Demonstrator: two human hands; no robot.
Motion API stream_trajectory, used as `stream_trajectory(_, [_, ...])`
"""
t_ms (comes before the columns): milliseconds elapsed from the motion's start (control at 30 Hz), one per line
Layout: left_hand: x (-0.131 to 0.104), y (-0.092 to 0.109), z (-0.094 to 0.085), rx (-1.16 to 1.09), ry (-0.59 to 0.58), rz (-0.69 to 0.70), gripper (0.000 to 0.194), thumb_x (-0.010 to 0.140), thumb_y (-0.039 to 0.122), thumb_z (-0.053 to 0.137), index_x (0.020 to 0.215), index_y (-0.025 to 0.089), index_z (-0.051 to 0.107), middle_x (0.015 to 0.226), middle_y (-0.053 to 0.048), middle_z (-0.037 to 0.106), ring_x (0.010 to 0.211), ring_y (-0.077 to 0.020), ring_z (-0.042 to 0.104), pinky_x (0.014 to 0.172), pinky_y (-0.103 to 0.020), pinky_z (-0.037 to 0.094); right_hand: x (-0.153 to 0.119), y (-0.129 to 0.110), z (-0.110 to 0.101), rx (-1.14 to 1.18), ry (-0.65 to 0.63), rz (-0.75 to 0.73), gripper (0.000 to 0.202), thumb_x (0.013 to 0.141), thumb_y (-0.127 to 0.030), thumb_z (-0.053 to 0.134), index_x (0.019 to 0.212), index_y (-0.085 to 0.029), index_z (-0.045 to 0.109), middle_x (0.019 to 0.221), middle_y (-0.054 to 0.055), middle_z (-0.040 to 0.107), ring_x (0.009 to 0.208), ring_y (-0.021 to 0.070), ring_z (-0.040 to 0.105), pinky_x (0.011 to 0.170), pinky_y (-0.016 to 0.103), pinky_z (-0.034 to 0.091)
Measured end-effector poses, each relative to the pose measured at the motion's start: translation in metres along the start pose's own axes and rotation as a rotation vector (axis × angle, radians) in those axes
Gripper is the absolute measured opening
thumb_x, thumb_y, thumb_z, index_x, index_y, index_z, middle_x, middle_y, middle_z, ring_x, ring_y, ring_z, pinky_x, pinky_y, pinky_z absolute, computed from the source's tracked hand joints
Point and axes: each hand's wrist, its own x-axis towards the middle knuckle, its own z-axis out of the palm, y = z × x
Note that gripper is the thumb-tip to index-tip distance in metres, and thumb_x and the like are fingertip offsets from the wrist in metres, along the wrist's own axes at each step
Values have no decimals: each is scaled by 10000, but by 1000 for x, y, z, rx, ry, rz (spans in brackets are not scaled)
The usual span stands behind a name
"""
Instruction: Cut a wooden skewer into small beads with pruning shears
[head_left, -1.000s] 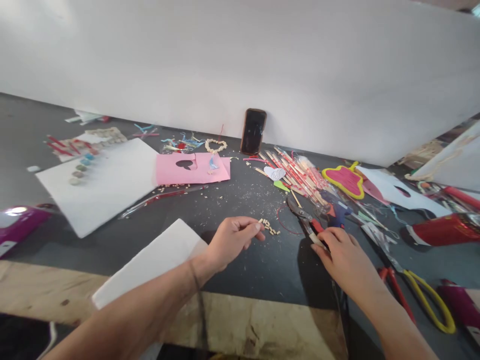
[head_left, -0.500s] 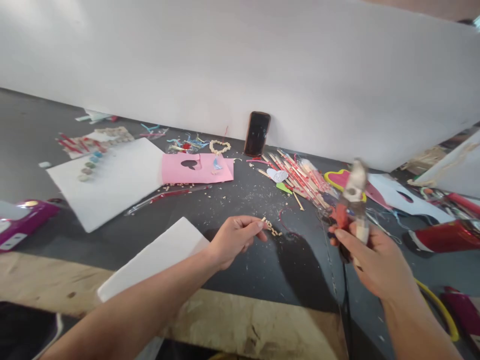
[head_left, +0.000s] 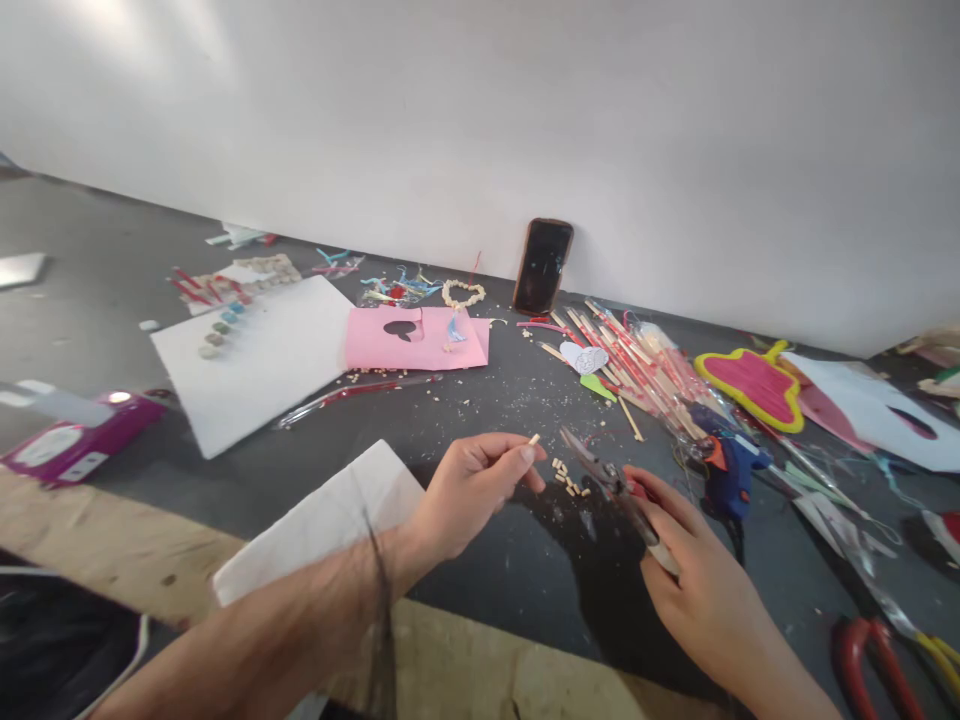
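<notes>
My left hand (head_left: 476, 490) is closed, with thumb and fingers pinching a short piece of wooden stick (head_left: 534, 440) that pokes out past the fingertips. In my right hand (head_left: 694, 570) is a pair of pruning shears (head_left: 611, 478), gripped by the handles. Their metal blades point up and left toward the stick piece, apart from it. Between and just below the two hands lie several small cut stick pieces (head_left: 571, 482) on the dark tabletop (head_left: 480, 560).
Behind my right hand are wrapped wooden sticks (head_left: 619, 350) and a blue glue gun (head_left: 727, 475). Red-handled scissors (head_left: 870, 660) lie at lower right. A phone (head_left: 543, 265) leans on the wall. Pink card (head_left: 435, 350), white boards (head_left: 330, 520) and a purple device (head_left: 82, 435) are leftward.
My right hand has brought the shears down and left, close to my left hand. The view has turned slightly, uncovering the glue gun and scissors. My left hand keeps its pinch.
</notes>
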Motion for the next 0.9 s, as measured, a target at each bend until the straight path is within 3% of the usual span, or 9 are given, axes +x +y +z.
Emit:
stream_trajectory(200, [-1,-2,0,143,-4,56,282,818,375,528,798,135,675,622,-27,622,439,-38,328,421,-190,249,-2,-5,-2,-140,-50,-62,482,685,-49,382,1107,-201,559,1363,48,435,1133,234,496,906,403,472])
stream_trajectory(467, [-2,-1,1,267,-31,71,259,832,327,488,775,142,661,632,-12,621,460,-49,339,439,-192,270,-5,-7,-1,-144,-80,-81,496,678,-39,389,1118,-188,563,1401,48,385,1163,235,456,911,398,463])
stream_trajectory(900, [-4,3,2,418,-100,60,288,816,309,461,679,146,654,548,14,558,443,-58,303,432,-190,237,-3,-4,-1,-179,-90,-122,450,680,-48,410,1078,-164,587,1352,86,450,1110,252,501,903,411,457])
